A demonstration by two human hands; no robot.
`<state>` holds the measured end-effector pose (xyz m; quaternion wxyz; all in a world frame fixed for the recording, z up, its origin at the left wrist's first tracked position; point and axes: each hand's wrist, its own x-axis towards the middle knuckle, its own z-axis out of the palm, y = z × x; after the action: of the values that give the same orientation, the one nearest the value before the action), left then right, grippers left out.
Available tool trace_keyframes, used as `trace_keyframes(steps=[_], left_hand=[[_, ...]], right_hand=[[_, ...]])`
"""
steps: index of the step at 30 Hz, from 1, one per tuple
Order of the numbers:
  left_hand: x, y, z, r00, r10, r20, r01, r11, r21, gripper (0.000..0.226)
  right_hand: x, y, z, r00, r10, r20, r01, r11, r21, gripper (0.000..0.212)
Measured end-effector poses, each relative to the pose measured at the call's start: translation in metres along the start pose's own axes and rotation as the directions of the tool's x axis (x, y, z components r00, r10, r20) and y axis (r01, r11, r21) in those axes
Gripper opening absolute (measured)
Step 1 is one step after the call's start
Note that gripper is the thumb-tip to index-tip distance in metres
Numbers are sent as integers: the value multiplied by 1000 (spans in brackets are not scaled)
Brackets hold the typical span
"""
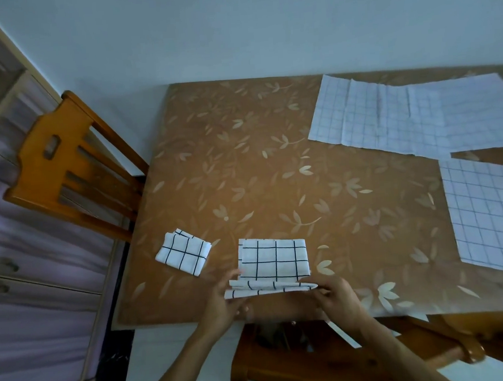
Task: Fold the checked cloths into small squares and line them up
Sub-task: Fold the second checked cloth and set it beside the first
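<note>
A partly folded white cloth with a black check point(274, 258) lies near the table's front edge. Its near edge is lifted off the table in a fold. My left hand point(225, 300) pinches the left end of that fold, and my right hand point(335, 293) pinches the right end. To its left sits a small folded checked square point(183, 252), turned at an angle. Two unfolded checked cloths lie flat: one at the back right point(411, 115), one at the right edge point(490, 212).
The table point(242, 161) has a brown leaf-pattern top. A wooden chair point(73, 173) stands at its left side, with purple-grey cabinet drawers point(27, 280) beyond. Another wooden chair point(316, 361) is under me at the front edge.
</note>
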<state>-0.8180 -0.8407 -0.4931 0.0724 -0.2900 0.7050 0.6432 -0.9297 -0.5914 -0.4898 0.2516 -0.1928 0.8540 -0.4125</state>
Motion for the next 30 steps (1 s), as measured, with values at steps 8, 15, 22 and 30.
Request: trace_keyframes(steps=[8,15,22,30], left_hand=[[14,-6,-1,989,-145,22,141,983,121,25],[22,-5,4,979,-206,-8,205,973,101,17],[32,-7,9,967,-247,-60,254,954,158,28],[42,-5,6,951,-305,-45,308,935,174,26]], right_hand=[[10,9,-2,976,219,8,-219,969,115,27],[23,13,4,951,308,6,-308,951,1,24],[29,8,14,930,363,-52,-364,931,-13,23],[41,12,20,893,424,-150,-437,897,-70,20]])
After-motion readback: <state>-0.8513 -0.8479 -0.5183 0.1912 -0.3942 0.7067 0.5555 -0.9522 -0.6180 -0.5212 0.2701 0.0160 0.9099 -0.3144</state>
